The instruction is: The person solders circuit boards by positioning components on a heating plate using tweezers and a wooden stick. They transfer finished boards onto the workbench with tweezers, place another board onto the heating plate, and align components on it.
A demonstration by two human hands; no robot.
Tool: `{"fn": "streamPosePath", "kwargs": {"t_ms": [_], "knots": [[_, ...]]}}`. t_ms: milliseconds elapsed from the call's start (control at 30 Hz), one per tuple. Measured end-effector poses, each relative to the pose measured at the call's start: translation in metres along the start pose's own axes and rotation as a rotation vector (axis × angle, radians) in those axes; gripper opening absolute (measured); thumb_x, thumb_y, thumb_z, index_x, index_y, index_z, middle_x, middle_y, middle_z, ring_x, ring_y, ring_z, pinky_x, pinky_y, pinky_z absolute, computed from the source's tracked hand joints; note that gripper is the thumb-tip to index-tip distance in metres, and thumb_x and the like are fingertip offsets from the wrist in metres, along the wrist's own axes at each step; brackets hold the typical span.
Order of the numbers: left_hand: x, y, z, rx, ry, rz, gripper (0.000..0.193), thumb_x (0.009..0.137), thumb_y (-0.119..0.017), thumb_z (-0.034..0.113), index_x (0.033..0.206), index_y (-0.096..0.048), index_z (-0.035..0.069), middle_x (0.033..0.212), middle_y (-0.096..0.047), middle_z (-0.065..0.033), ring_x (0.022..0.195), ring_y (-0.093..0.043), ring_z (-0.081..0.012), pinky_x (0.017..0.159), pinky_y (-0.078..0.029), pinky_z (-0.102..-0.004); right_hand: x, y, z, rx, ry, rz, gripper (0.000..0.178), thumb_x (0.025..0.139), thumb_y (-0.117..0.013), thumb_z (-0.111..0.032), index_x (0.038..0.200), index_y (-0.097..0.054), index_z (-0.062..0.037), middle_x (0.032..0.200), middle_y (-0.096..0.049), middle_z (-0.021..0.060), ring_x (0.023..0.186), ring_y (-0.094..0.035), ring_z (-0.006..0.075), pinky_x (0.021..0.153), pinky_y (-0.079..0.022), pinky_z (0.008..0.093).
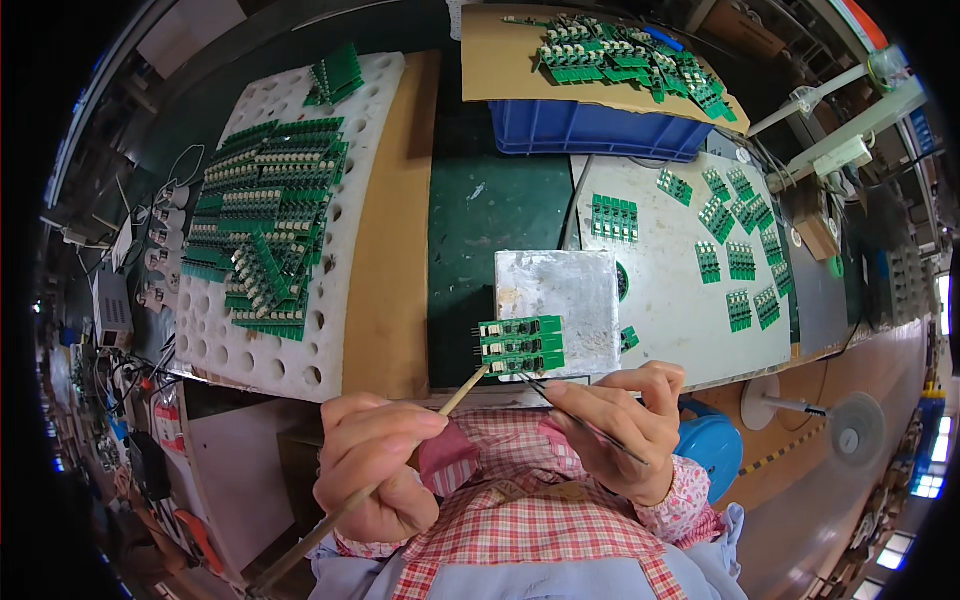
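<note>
A green circuit board panel with white connectors and dark parts lies on a silvery metal block, its pin side sticking out past the block's left edge. My left hand is closed round a long thin wooden stick, whose tip touches or nearly touches the panel's near left corner. In my right hand is a pair of dark tweezers, pinched between the fingers. Their points reach the panel's near edge; whether they grip a part there is too small to tell.
Left, a white foam board carries many green panels. Behind, more boards are heaped on cardboard over a blue crate. Several small panels lie on a pale sheet to the right. A blue stool stands below.
</note>
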State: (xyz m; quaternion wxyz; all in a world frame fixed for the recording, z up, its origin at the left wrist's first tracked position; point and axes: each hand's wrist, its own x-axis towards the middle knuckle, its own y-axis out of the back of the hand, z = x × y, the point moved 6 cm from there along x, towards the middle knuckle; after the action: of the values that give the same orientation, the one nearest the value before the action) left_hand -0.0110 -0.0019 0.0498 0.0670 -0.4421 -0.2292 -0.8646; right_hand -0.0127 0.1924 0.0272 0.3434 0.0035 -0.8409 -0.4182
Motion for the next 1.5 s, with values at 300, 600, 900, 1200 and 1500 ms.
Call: {"fn": "streamPosePath", "kwargs": {"t_ms": [300,600,900,1200,1500], "knots": [[0.000,-0.004,0.001,0.008,0.032,-0.014,0.013,0.097,-0.036,0.008,0.106,-0.044,0.001,0.081,-0.061,-0.0167,0.060,-0.058,-0.0208,0.064,-0.045,-0.0371,-0.008,0.017,0.019,0.031,-0.154,0.162,0.046,0.059,-0.083,0.000,0.102,-0.070,-0.0106,0.089,-0.071,-0.0003,0.075,-0.055,0.0158,0.075,-0.036,0.0308],[0.001,-0.009,0.001,-0.017,0.048,-0.050,0.013,0.098,-0.037,0.009,0.105,-0.043,0.000,0.082,-0.061,-0.0171,0.063,-0.057,-0.0207,0.068,-0.045,-0.0376,-0.018,0.028,0.037,-0.015,-0.188,0.116,0.037,0.062,-0.083,-0.002,0.096,-0.073,-0.0115,0.085,-0.071,0.0000,0.075,-0.055,0.0161,0.072,-0.038,0.0297],[-0.002,-0.010,0.002,-0.012,0.065,-0.026,0.011,0.098,-0.037,0.009,0.103,-0.043,0.001,0.082,-0.061,-0.0174,0.063,-0.056,-0.0205,0.068,-0.046,-0.0374,-0.028,0.033,0.049,-0.077,-0.327,0.057,0.033,0.065,-0.080,0.000,0.096,-0.073,-0.0095,0.083,-0.069,0.0008,0.075,-0.050,0.0181,0.071,-0.040,0.0293],[-0.008,-0.009,-0.003,-0.119,0.100,0.068,0.011,0.093,-0.051,0.006,0.102,-0.052,0.001,0.088,-0.069,-0.0134,0.072,-0.065,-0.0212,0.069,-0.046,-0.0337,-0.014,0.024,0.039,-0.117,-0.222,0.110,0.037,0.063,-0.082,-0.001,0.096,-0.073,-0.0144,0.079,-0.062,-0.0021,0.080,-0.048,0.0190,0.072,-0.038,0.0308],[-0.009,-0.006,-0.005,-0.105,0.109,0.073,0.011,0.092,-0.052,0.006,0.101,-0.054,0.001,0.086,-0.069,-0.0131,0.073,-0.064,-0.0209,0.067,-0.047,-0.0322,0.000,0.018,0.032,-0.266,-0.140,0.022,0.036,0.063,-0.082,-0.008,0.096,-0.072,-0.0181,0.076,-0.059,-0.0057,0.079,-0.048,0.0176,0.075,-0.033,0.0321]]}}
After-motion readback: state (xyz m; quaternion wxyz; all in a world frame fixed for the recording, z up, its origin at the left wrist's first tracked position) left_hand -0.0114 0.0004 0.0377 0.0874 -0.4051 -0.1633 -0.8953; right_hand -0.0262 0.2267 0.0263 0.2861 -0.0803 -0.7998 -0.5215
